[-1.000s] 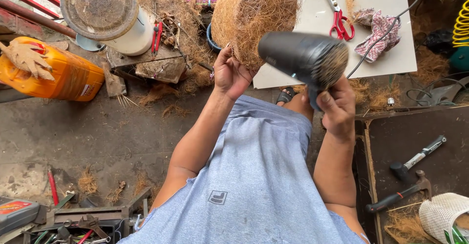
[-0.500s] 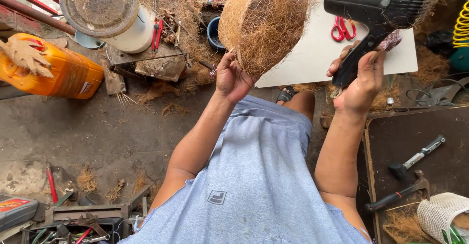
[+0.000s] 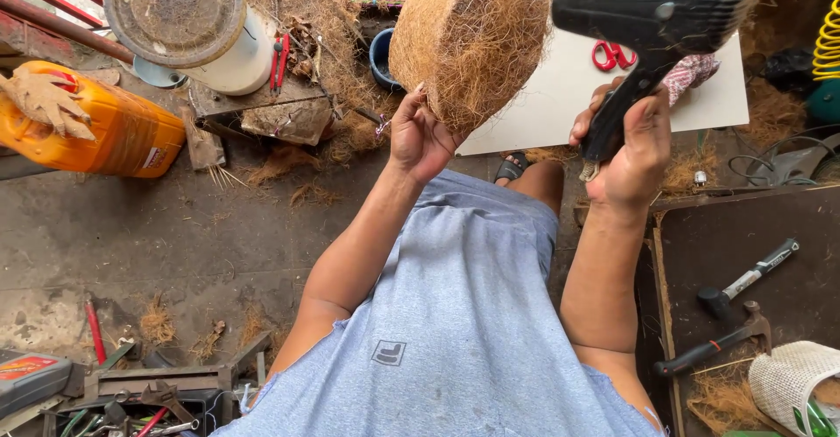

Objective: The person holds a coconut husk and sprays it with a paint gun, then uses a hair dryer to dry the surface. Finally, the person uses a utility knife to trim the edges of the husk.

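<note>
My left hand (image 3: pixel 422 135) grips the lower edge of a big round mass of brown coconut fibre (image 3: pixel 477 39), holding it up in front of me. My right hand (image 3: pixel 632 144) is closed around the handle of a black hair dryer (image 3: pixel 652 8), whose barrel sits to the right of the fibre mass at the top of the view, its right end dusted with fibre. Below both hands are my grey shirt and bare knee.
A white board (image 3: pixel 569 96) with red scissors (image 3: pixel 604 52) lies behind. An orange jug (image 3: pixel 105 131) and a white bucket with a dirty lid (image 3: pixel 188 13) stand left. Two hammers (image 3: pixel 731 314) rest on a dark tray (image 3: pixel 787 227) at right. Tools fill a box (image 3: pixel 131 398) bottom left.
My right hand has lifted the hair dryer from low in front of the fibre mass up to its right side, barrel turned level. The left hand keeps its hold.
</note>
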